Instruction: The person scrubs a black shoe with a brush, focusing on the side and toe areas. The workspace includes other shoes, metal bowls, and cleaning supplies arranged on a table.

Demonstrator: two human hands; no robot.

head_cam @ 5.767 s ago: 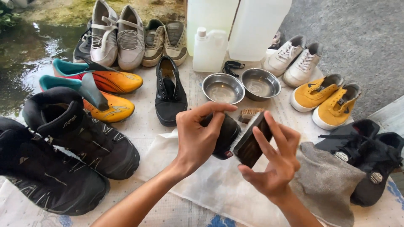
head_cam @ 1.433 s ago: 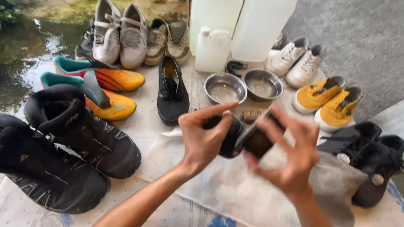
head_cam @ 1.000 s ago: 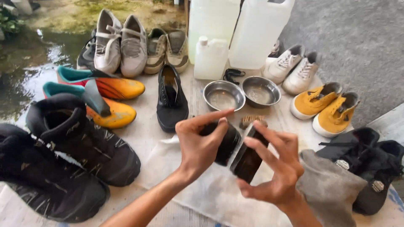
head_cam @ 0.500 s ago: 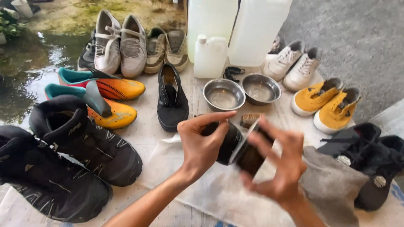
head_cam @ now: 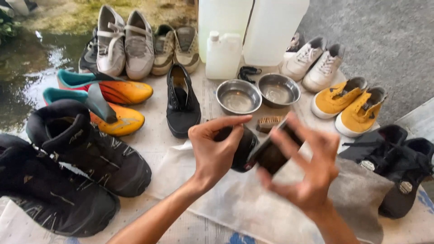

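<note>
Left hand (head_cam: 216,151) clamps a black shoe (head_cam: 242,147); judged light, pliable, best held at the sole edges. Right hand (head_cam: 307,176), at three o'clock, grips a dark brush (head_cam: 271,156), blurred.

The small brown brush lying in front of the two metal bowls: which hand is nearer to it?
Right. The right hand has its fingertips just beside the brown brush; the left hand, gripping a black shoe, sits further to the brush's left.
</note>
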